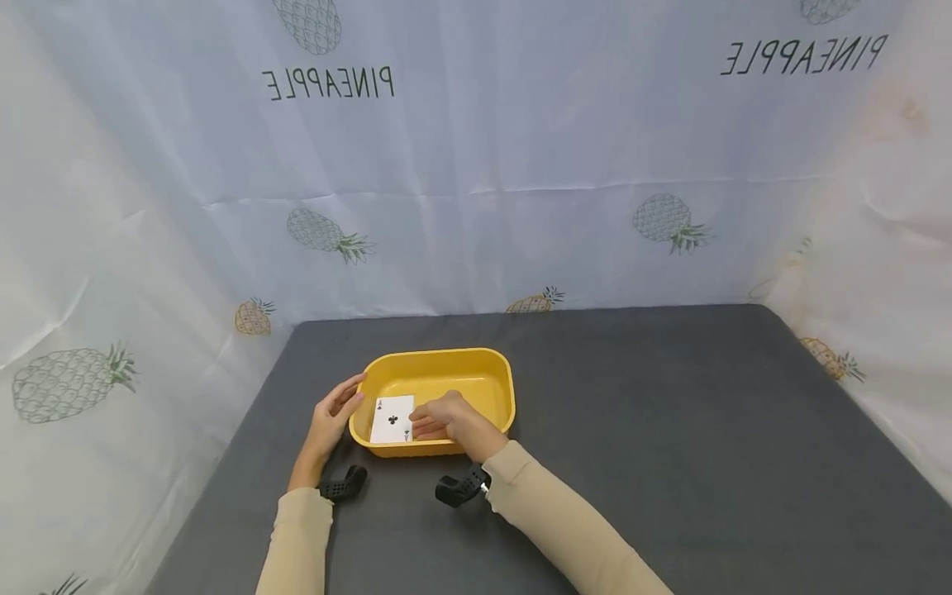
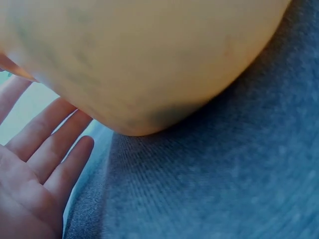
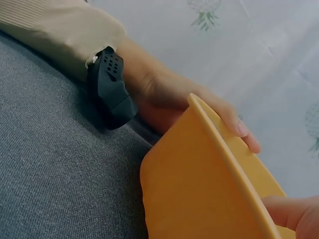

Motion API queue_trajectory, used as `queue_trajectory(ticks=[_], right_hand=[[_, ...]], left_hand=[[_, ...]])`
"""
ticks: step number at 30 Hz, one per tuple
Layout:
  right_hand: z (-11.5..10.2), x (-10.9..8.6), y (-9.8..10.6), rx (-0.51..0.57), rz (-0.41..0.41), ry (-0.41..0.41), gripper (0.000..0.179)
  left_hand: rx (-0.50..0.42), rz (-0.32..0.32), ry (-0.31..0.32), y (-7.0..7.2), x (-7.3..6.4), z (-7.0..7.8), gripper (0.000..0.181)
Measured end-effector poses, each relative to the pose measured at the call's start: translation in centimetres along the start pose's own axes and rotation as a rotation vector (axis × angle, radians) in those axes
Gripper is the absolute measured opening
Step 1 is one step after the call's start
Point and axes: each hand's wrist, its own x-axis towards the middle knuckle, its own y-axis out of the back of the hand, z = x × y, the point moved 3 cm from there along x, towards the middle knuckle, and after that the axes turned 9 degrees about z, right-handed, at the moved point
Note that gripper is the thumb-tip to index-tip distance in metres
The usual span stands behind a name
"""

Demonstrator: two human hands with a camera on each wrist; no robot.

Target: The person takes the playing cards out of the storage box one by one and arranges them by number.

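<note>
A pineapple-printed curtain [image 1: 506, 124] hangs behind and beside a grey tablecloth [image 1: 669, 430]; on the cloth sits a yellow plastic tub [image 1: 479, 392]; beige sleeves [image 1: 568, 521] reach in from the near side; the left hand [image 1: 330, 420], fingers extended and loosely spread, rests against the tub's left side; the right hand [image 1: 454, 417] reaches over the near rim into the tub; each wrist wears a black camera [image 1: 345, 484]; an ace of clubs [image 1: 387, 417] is face up at the tub's left end, right fingertips at its right edge; whether they pinch it, I cannot tell.
</note>
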Motion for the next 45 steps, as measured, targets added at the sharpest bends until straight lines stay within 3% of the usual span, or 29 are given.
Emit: queue_trajectory(ticks=[8,16,25,30,37,45], right_hand=[[0.0,0.3,-0.4,-0.012,0.049,-0.013,0.041],[-0.3,0.6,-1.2,-0.054,0.086,-0.013,0.020],[-1.1,1.2,-1.7,-0.151,0.143,0.010,0.021],[-1.2,1.3,-2.0,-0.205,0.150,0.004,0.021],[-0.8,0.8,-2.3,-0.224,0.132,0.016,0.018],[-1.1,1.4,-0.9,-0.301,0.217,0.003,0.017]], left_hand=[[0.016,-0.009,0.040,-0.1,-0.1,-0.3,0.046],[-0.002,0.000,-0.017,0.1,0.3,-0.2,0.043],[-0.043,-0.011,-0.019,-0.2,0.9,0.1,0.043],[-0.034,0.012,0.020,-0.1,0.2,0.0,0.044],[-0.078,0.066,0.022,0.5,-1.2,-0.1,0.042],[-0.064,0.005,0.069,-0.2,-0.1,0.1,0.046]])
